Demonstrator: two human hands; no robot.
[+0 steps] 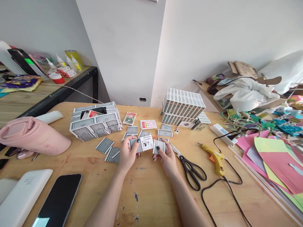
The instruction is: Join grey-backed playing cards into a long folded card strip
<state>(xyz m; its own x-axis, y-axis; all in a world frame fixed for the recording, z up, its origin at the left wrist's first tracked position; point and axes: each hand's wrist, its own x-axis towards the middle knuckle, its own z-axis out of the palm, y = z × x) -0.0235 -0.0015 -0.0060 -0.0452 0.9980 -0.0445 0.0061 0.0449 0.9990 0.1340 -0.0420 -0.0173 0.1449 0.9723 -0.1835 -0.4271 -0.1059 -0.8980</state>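
Observation:
In my left hand (pixel 129 153), thumb on top, are playing cards (pixel 147 143), one with a grey patterned back and one showing a white face with a black figure. My right hand (pixel 166 155) pinches a small grey-backed card piece (pixel 159 147) just to the right of them, with a narrow gap between. Loose grey-backed cards (pixel 104 145) lie around both hands. Behind on the left stands a box covered in cards (pixel 96 123). Stacked card packs (pixel 183 102) stand behind on the right. Black-handled scissors (pixel 191 168) lie beside my right hand.
A yellow glue gun (pixel 216 160) with a black cable, a power strip (pixel 223 133) and coloured paper (pixel 281 164) lie at the right. On the left are a pink tumbler (pixel 35 137), a phone (pixel 59 198) and a white power bank (pixel 27 195).

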